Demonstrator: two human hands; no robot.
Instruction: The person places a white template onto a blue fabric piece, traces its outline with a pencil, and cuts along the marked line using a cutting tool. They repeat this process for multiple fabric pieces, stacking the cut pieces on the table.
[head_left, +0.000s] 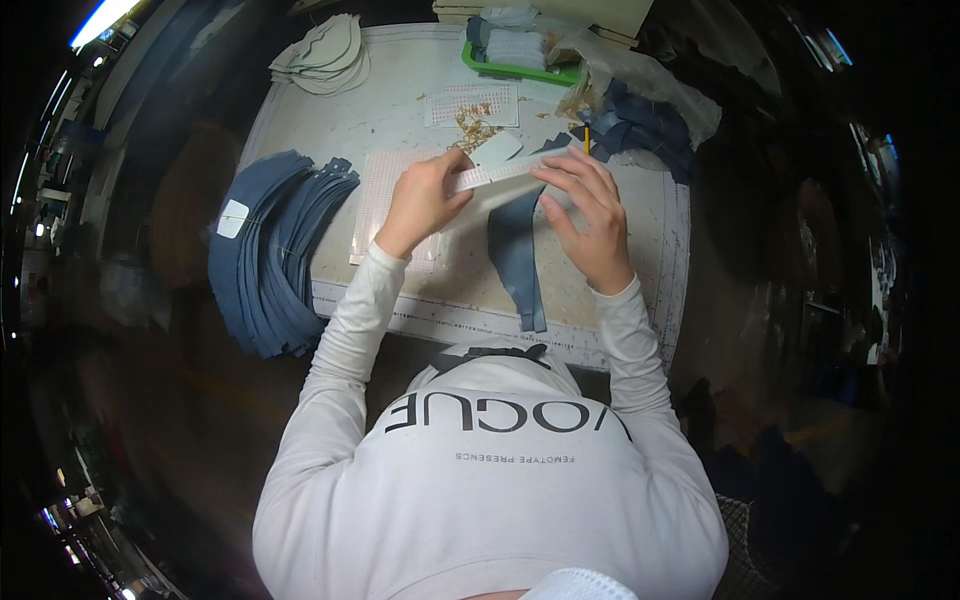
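A narrow white strip with printed marks is held up off the bench, level with its middle and slanting from near left to far right, over the far part of a dark blue cut piece. The left hand has its thumb and fingers closed on the strip's left end, which seems to make it the anchoring hand. The right hand is spread loosely at the other end: its fingertips reach along the strip, while the thumb stands apart below them, so it looks more like guiding or steadying than clamping. A thin yellow stick shows just beyond those fingertips; whether they hold it, I cannot tell. Raising the strip at both ends probably keeps it flat and in easy sight. A sheet with rows of red marks lies partly under the left forearm, within easy reach, and a smaller printed sheet lies farther off, with tan curled scraps against its near edge. The fanned stack of blue pieces sits over the bench's left edge, perhaps to leave the middle free for handling. Pale cut pieces at far left, a green tray and a clear bag by blue fabric at far right stand out of the hands' way.
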